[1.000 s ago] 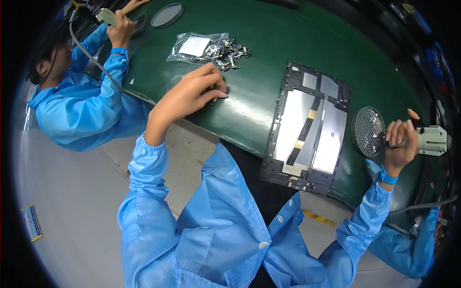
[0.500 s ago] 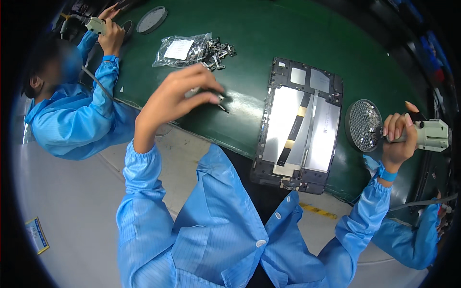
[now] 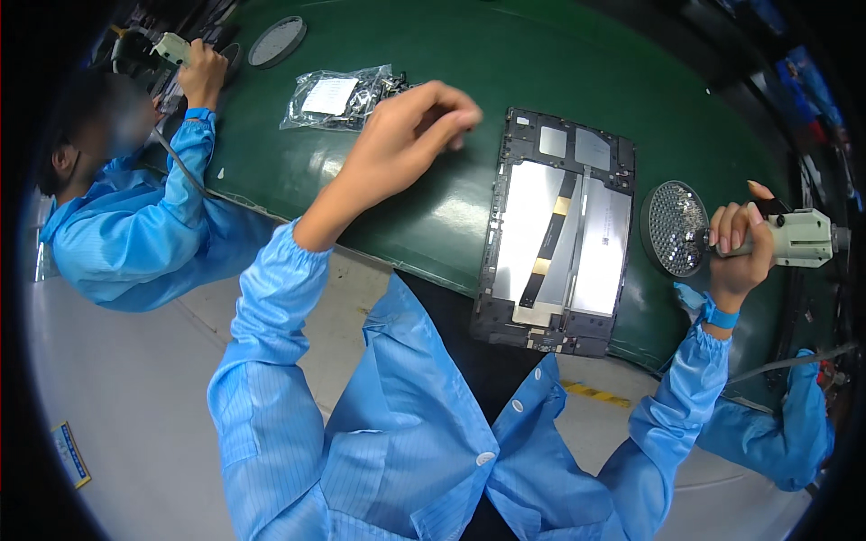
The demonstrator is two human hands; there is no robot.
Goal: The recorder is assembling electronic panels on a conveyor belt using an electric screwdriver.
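Over the green table, my left hand [image 3: 410, 135] is closed, thumb and fingertips curled together. What they hold, if anything, is hidden. It hovers between a clear plastic bag [image 3: 327, 95] of small metal parts and an opened tablet-like device [image 3: 591, 234]. This device lies back side up, with silvery battery panels, a black frame and a dark flat ribbon cable [image 3: 548, 243] slanting across it. My right hand [image 3: 741, 239] is wrapped round the front of a pale electric screwdriver [image 3: 806, 237]. Its front end points towards a round dish [image 3: 675, 228] of small screws.
A co-worker in blue [image 3: 153, 216] at the left holds another pale power tool [image 3: 171, 49]. Near them stands a round dish [image 3: 277, 41]. At the lower right shows another person's blue sleeve [image 3: 767, 442]. A grey cable [image 3: 776, 368] runs beside my right arm.
My left hand has moved right and away from me, towards the device; the small metal part seen at its fingertips no longer shows. My right hand still grips the screwdriver.
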